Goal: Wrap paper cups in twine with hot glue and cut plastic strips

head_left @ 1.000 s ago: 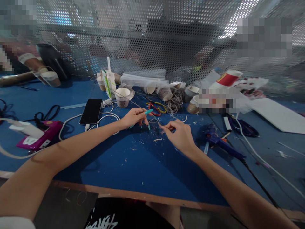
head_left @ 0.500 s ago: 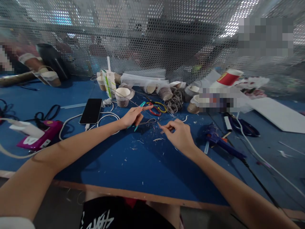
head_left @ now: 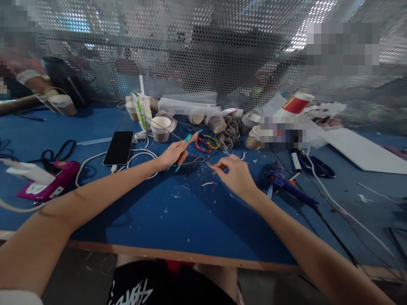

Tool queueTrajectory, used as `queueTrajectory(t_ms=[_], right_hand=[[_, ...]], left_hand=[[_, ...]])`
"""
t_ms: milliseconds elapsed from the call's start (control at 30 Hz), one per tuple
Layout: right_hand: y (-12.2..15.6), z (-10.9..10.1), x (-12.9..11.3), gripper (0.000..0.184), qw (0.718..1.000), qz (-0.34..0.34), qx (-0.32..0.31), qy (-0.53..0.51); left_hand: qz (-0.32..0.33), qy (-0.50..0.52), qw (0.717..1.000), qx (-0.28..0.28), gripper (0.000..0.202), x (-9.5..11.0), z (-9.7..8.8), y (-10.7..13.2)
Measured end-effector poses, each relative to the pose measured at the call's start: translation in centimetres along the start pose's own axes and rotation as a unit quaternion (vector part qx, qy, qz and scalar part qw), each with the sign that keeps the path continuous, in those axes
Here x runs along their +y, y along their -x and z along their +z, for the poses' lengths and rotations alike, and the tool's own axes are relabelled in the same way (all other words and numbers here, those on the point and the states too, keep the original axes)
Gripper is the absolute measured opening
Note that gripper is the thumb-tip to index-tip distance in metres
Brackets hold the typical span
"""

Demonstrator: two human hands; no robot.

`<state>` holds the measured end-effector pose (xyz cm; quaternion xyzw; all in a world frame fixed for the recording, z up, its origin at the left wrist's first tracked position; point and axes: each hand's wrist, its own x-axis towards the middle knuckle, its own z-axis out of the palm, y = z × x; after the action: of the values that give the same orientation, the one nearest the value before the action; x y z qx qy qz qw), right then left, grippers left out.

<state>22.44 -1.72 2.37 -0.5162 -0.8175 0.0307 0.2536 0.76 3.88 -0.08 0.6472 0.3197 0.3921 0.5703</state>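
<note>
My left hand (head_left: 175, 155), with long turquoise nails, is closed on a thin grey-brown cord. A narrow loop of the cord (head_left: 197, 160) sticks out to the right of its fingers, and a straight length runs up and left from the hand. The index finger points toward the scissors with red and yellow handles (head_left: 203, 145). To the right, apart from the loop, my right hand (head_left: 233, 171) is pinched, thumb against fingers. Whatever lies between its fingertips is too small to make out. A tangled bundle of grey cord (head_left: 229, 133) lies behind the hands.
Several cord-wrapped cups, one of them a white-rimmed cup (head_left: 160, 127), stand along the mesh partition (head_left: 178, 55). A phone (head_left: 119, 148) on a white cable and a purple power strip (head_left: 51, 182) lie left. At right are a blue glue gun (head_left: 291, 188) and a white board (head_left: 369, 150).
The camera view has turned slightly to the right, so everything sits a little further left. Both hands keep nearly the same pose, and the loop still sticks out between them.
</note>
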Motion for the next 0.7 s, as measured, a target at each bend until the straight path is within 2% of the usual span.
queueTrajectory(t_ms=[100, 167, 267, 367, 467, 567, 633, 700], right_hand=[[-0.5, -1.2, -0.6, 0.022, 0.999, 0.021, -0.045, 0.009], [-0.8, -2.6, -0.9, 0.030, 0.997, 0.043, -0.055, 0.027], [-0.3, -5.4, -0.1, 0.042, 0.995, 0.058, 0.004, 0.080], [2.2, -8.2, 3.5, 0.042, 0.984, 0.074, 0.033, 0.162], [5.6, -10.0, 8.7, 0.049, 0.969, 0.134, 0.004, 0.208], [8.0, -10.1, 12.4, 0.050, 0.969, 0.176, -0.030, 0.169], [8.4, -9.3, 13.3, 0.043, 0.971, 0.193, -0.020, 0.143], [8.2, -8.2, 13.3, 0.039, 0.968, 0.209, 0.015, 0.137]], left_hand=[[0.000, 0.011, 1.000, 0.000, 0.063, -0.2, -0.1, -0.1], [-0.002, 0.016, 1.000, -0.003, 0.063, -0.2, -0.1, -0.1], [-0.002, 0.029, 1.000, -0.011, 0.060, -0.2, -0.1, -0.1], [0.004, 0.038, 0.999, -0.014, 0.057, -0.2, -0.1, -0.1], [-0.001, 0.033, 0.999, -0.009, 0.057, -0.3, 0.0, -0.3], [-0.001, 0.036, 0.999, -0.010, 0.056, -0.4, 0.0, -0.4], [-0.002, 0.039, 0.999, -0.012, 0.055, -0.4, 0.0, -0.4], [-0.002, 0.037, 0.999, -0.010, 0.055, -0.3, 0.0, -0.3]])
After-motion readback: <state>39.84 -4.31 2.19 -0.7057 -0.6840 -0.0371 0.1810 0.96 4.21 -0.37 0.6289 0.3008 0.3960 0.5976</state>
